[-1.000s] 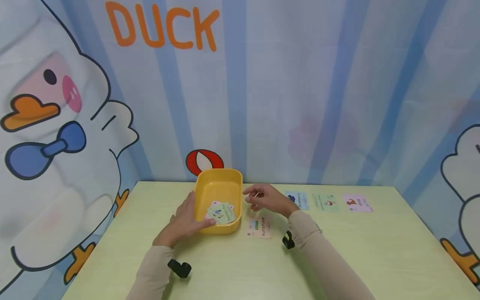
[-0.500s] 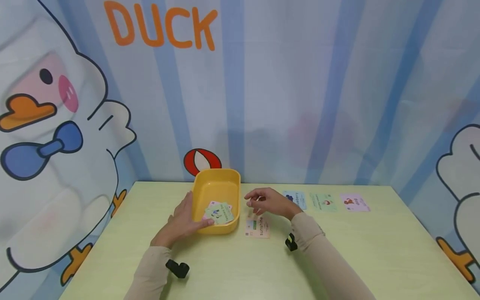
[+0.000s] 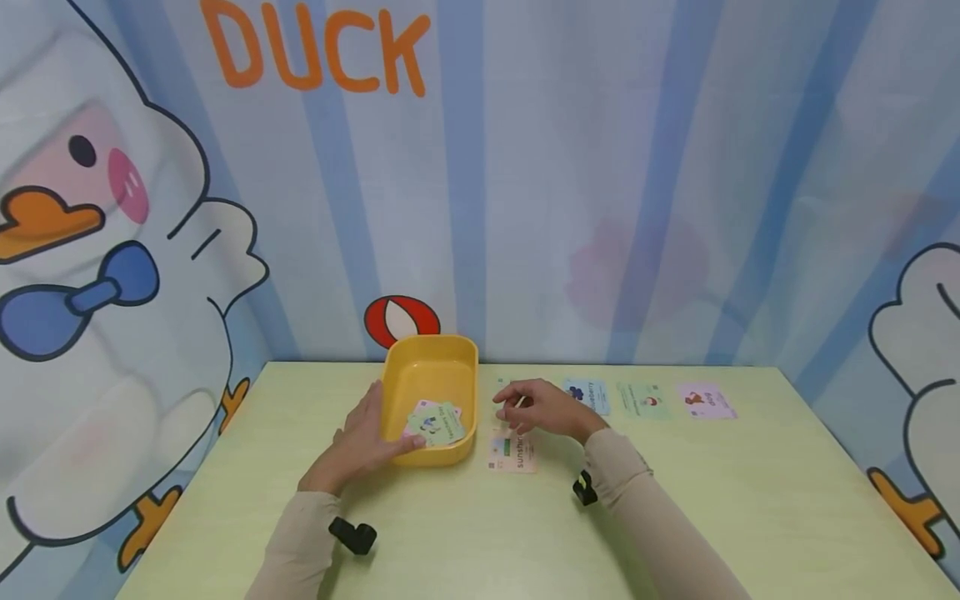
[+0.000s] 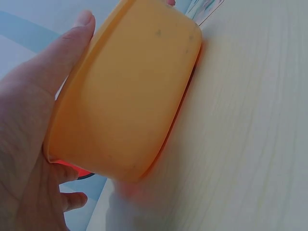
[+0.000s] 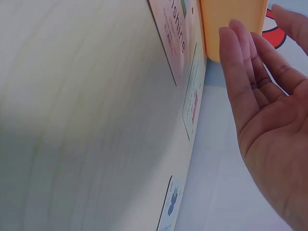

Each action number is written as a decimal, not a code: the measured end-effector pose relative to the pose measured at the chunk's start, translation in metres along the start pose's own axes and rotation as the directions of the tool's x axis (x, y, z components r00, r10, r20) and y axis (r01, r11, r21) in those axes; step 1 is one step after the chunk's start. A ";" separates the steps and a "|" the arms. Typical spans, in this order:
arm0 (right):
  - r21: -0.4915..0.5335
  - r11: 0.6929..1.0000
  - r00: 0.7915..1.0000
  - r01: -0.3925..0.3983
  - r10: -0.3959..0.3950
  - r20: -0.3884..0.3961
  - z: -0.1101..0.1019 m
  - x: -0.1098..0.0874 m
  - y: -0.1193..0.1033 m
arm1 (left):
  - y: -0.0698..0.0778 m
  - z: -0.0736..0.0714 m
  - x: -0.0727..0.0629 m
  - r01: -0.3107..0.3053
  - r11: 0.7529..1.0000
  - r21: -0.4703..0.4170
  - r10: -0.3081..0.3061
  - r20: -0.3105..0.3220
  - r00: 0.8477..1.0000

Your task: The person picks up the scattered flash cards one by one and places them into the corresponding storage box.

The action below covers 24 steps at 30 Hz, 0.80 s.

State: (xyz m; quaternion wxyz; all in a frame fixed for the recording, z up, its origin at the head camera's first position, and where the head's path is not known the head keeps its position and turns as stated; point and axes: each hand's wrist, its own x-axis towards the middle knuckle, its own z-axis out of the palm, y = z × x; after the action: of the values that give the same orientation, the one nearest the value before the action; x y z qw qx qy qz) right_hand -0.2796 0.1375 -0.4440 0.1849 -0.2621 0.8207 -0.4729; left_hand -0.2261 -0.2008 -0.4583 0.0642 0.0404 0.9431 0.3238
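In the head view, my left hand [image 3: 356,446] is at 8 o'clock of the yellow tray [image 3: 430,367], with the thumb over the near rim and the fingers outside the wall, so it has hold of the tray. Inside, toward 6 o'clock, lies a small pile of cards [image 3: 438,424]. My right hand [image 3: 546,407] is at 3 o'clock of the tray; compared with one second ago, it is a little farther from the tray and nearer to me. It now covers the far edge of the sunshine card [image 3: 512,455], and a piece of a pale green card [image 3: 501,383] appears at its 10 o'clock. Farther toward 3 o'clock lie the blueberry card [image 3: 587,396], another green card [image 3: 642,401] and the dog card [image 3: 707,402]. In the left wrist view, my fingers go round the tray's end, close to the table. In the right wrist view, my fingers are lightly bent, the thumb well apart, and nothing is between them. I judge this shift as only a positioning: the right hand carries no card, and five cards lie outside the tray.
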 end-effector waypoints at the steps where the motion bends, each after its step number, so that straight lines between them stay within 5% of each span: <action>1: 0.001 1.000 1.000 -0.008 0.008 -0.003 0.000 0.000 0.000 | 0.000 0.000 0.000 -0.001 1.000 0.001 0.001 0.000 1.000; 24: -0.055 0.996 0.997 -0.073 0.072 -0.028 0.002 -0.010 0.006 | 0.002 -0.001 -0.001 0.002 1.000 -0.004 -0.001 0.008 1.000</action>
State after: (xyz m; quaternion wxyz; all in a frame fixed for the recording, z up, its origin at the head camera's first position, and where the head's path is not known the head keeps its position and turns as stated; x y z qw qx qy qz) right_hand -0.2722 0.1453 -0.4498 0.1839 -0.2310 0.8450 -0.4459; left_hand -0.2254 -0.2001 -0.4568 0.0680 0.0408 0.9422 0.3255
